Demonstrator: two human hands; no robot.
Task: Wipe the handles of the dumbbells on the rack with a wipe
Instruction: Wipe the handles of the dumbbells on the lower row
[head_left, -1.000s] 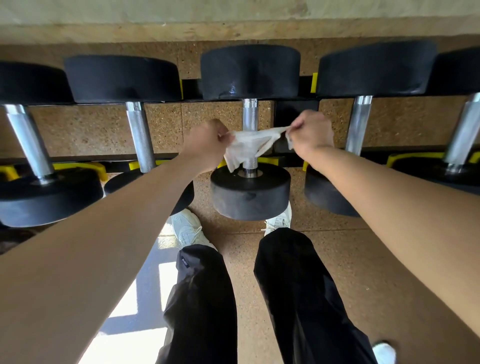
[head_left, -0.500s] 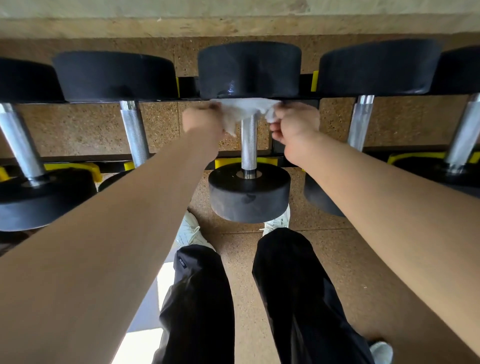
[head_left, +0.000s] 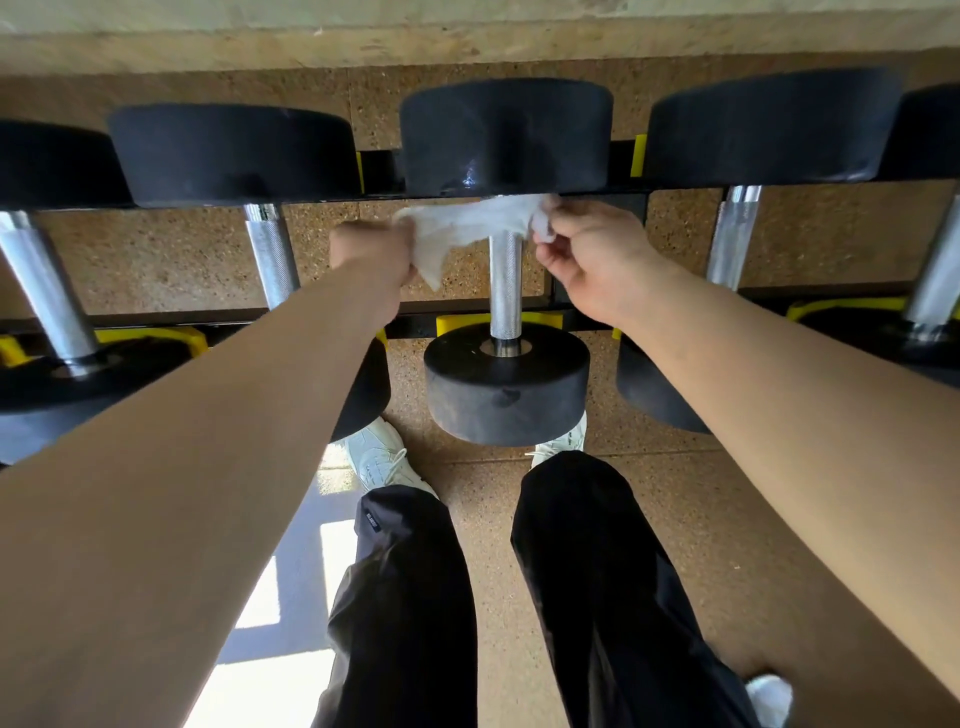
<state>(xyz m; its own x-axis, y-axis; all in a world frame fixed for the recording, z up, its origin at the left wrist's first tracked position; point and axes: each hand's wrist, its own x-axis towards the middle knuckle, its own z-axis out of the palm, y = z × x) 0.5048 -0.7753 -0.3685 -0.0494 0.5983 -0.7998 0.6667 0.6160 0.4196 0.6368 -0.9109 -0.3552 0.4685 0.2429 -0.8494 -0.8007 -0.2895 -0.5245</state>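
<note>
The left hand (head_left: 371, 254) and right hand (head_left: 592, 260) pinched the wipe (head_left: 467, 223) — it hid the top of the handle (head_left: 505, 283) between them.

Knurled shiny metal handle (head_left: 505, 283), matt black rubber heads (head_left: 506, 382), speckled cork-like floor (head_left: 675, 519).

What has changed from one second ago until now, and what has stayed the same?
The left hand and the right hand slid the wipe along the handle of the middle dumbbell, from close to its near head up to its far head. Nothing was let go: each hand still pinches one end of the wipe. The dumbbell stayed on the rack.
</note>
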